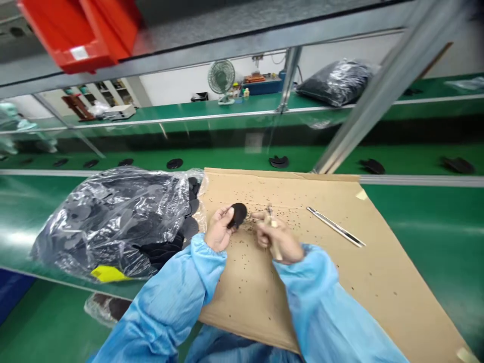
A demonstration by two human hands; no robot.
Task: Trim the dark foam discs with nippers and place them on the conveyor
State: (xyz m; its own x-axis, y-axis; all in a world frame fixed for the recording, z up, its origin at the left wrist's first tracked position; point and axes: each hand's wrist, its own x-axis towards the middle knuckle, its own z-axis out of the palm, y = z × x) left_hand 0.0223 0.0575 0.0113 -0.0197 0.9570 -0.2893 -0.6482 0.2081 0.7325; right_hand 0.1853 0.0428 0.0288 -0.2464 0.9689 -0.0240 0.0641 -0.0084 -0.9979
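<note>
My left hand [219,229] pinches a flat, round black pad [238,215] between thumb and fingers, above the cardboard sheet [325,292]. Just right of it, my right hand [278,234] is closed around a slim tool with a pale handle [277,249]; motion blurs its tip, so its kind is unclear. Its index finger points toward the pad, with a small gap between. Many tiny dark bits [291,219] lie scattered over the cardboard below both hands. A pair of slim, pointed tweezers-like tools [336,227] rests to the right.
A clear plastic bag [113,222] full of black round pads lies open at left. Beyond the cardboard, a green conveyor belt [227,161] carries spaced black pads [279,162]. A metal post [363,116] rises at right; a shelf with a red bin [86,35] hangs overhead.
</note>
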